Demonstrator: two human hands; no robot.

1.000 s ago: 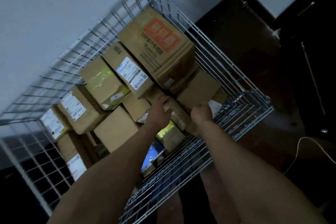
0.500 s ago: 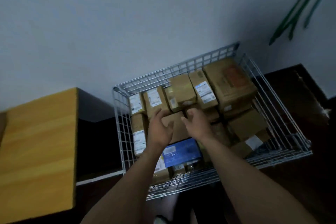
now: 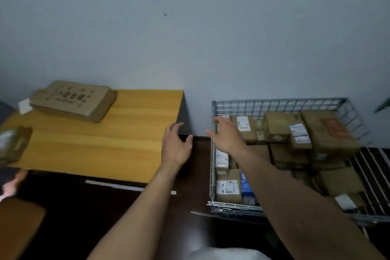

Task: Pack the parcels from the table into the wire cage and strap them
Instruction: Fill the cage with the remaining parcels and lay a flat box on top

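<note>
grey wall [image 3: 190, 27], dark floor [image 3: 73, 207], green leaf [image 3: 383, 106]

Both hands, the left hand [image 3: 176, 147] and right hand [image 3: 226, 135], are empty, fingers spread, between the wood surface [image 3: 101, 143] and the wire cage [image 3: 278, 104] full of parcels [image 3: 276, 126].

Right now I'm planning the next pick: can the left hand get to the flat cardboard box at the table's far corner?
Probably yes. The left hand is open and empty over the table's near edge, and bare tabletop lies between it and the flat box.

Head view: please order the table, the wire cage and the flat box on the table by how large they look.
1. Wire cage and table: look alike; the cage runs off frame, so unranked.
2. Flat box: clearly smallest.
</note>
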